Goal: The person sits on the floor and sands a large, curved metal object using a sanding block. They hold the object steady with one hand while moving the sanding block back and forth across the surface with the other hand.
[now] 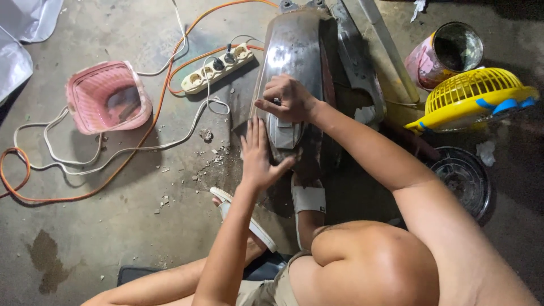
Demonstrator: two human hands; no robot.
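Metal fender (294, 51) lies lengthwise on concrete floor (113, 215), between person's sandalled feet; far end cut off by top edge, near end hidden behind hands and knee. Head view: right hand (289, 99) on fender, fingers curled together over small grey block (285, 131), block mostly covered. Left hand (258, 156) flat on fender's left edge, fingers straight, slightly apart. Around: white power strip (218, 68), orange cable (170, 68), pink basket (107, 96) left; paint can (445, 54), yellow fan (473, 96) right, partly cropped.
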